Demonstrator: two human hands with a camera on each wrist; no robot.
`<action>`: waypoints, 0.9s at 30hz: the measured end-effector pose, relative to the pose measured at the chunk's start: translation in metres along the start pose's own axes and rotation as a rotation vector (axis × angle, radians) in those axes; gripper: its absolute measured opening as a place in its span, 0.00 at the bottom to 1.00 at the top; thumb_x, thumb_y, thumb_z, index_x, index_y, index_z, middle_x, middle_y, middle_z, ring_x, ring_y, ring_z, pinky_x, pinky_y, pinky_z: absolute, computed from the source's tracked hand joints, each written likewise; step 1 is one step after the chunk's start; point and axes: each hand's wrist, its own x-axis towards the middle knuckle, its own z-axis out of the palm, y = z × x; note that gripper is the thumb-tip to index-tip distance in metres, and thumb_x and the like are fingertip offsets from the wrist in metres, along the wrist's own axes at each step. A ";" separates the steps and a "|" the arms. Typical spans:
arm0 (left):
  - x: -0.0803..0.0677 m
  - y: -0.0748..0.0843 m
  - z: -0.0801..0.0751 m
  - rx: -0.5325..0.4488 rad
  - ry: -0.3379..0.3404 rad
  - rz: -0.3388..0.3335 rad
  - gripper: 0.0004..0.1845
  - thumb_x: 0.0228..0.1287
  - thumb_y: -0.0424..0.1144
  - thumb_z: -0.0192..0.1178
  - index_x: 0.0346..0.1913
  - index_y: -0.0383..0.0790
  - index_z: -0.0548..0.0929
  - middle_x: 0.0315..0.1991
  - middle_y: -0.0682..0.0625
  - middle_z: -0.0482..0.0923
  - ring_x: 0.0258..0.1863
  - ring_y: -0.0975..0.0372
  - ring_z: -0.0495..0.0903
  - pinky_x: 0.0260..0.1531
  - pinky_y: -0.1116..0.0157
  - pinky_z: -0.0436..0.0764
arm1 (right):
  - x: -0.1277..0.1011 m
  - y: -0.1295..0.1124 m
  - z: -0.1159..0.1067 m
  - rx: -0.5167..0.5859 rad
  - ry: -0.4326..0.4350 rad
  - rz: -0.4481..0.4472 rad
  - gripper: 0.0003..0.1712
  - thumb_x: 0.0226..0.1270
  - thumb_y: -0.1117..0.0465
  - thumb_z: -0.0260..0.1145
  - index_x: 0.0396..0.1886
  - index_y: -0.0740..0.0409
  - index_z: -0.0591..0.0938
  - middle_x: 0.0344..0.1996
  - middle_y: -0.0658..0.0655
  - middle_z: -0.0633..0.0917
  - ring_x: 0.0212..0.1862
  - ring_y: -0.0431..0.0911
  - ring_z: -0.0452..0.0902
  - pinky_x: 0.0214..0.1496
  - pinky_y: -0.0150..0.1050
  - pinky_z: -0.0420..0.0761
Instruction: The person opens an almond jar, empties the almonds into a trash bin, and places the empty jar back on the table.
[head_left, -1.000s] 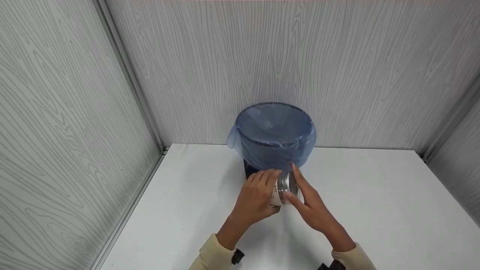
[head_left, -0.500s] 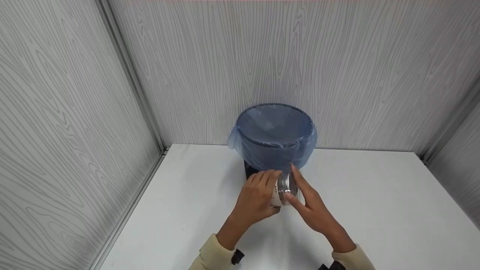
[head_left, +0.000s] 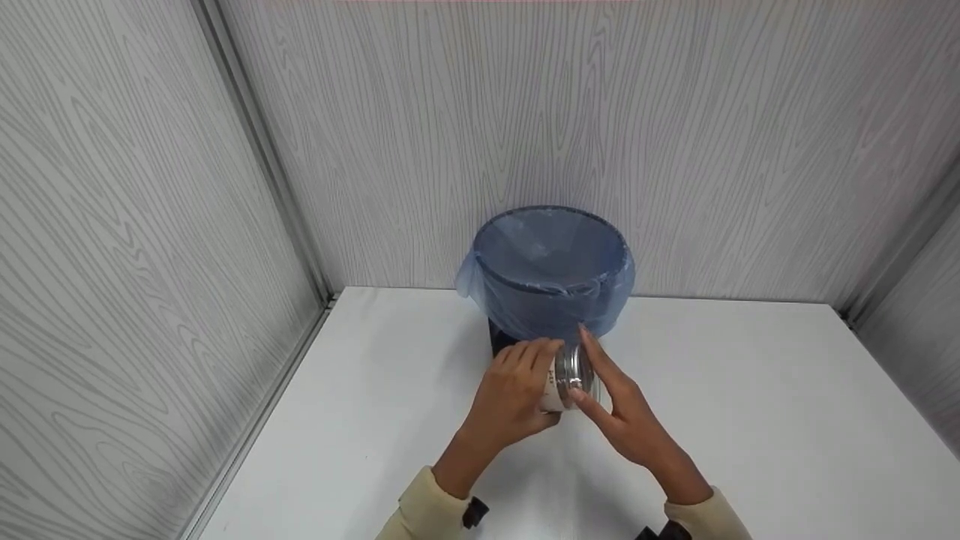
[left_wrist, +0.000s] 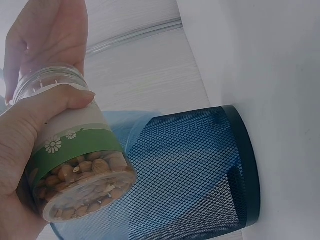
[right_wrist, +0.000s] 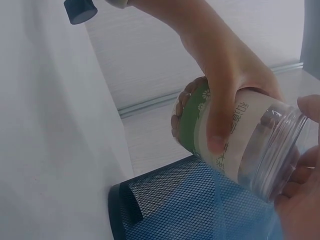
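Observation:
A clear jar of almonds (left_wrist: 75,150) with a white and green flowered label is tilted in the air between both hands. My left hand (head_left: 510,394) grips its body, thumb across the label, fingers around the far side. At the shiny neck and mouth end, my right hand (head_left: 626,420) holds on, with thumb on one side and fingers on the other. The right wrist view shows those right fingers (right_wrist: 300,185) bent around the rim. Almonds lie toward the base of the jar. My right palm partly hides the mouth.
Just beyond the hands stands a dark mesh wastebasket (left_wrist: 185,170) lined with a blue plastic bag (head_left: 555,311), its top facing up. It rests on a white table (head_left: 750,390) against a wood-grain panel (head_left: 675,135). Another panel (head_left: 112,262) rises at the left.
The right fingertips and thumb have shifted slightly around the mouth end of the jar. The left hand, jar and wastebasket stay almost where they were.

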 end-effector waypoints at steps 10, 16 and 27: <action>0.000 0.001 0.001 0.019 0.004 0.003 0.50 0.39 0.55 0.79 0.67 0.39 0.72 0.58 0.49 0.79 0.56 0.59 0.79 0.56 0.61 0.79 | 0.002 -0.001 0.000 0.027 0.016 -0.148 0.44 0.69 0.73 0.62 0.81 0.63 0.54 0.80 0.62 0.55 0.80 0.58 0.48 0.79 0.36 0.49; 0.000 0.000 0.001 0.023 0.006 0.005 0.50 0.39 0.55 0.79 0.67 0.39 0.72 0.59 0.49 0.79 0.56 0.59 0.79 0.56 0.61 0.79 | 0.002 -0.001 0.003 0.022 0.030 -0.153 0.45 0.67 0.74 0.64 0.80 0.63 0.55 0.79 0.63 0.56 0.80 0.58 0.48 0.79 0.37 0.50; 0.001 -0.001 0.000 0.023 0.012 0.005 0.50 0.39 0.55 0.79 0.67 0.40 0.72 0.59 0.49 0.78 0.57 0.59 0.78 0.57 0.60 0.78 | 0.000 -0.001 0.006 -0.024 0.036 0.027 0.47 0.73 0.65 0.64 0.83 0.54 0.49 0.81 0.58 0.52 0.80 0.54 0.47 0.77 0.28 0.49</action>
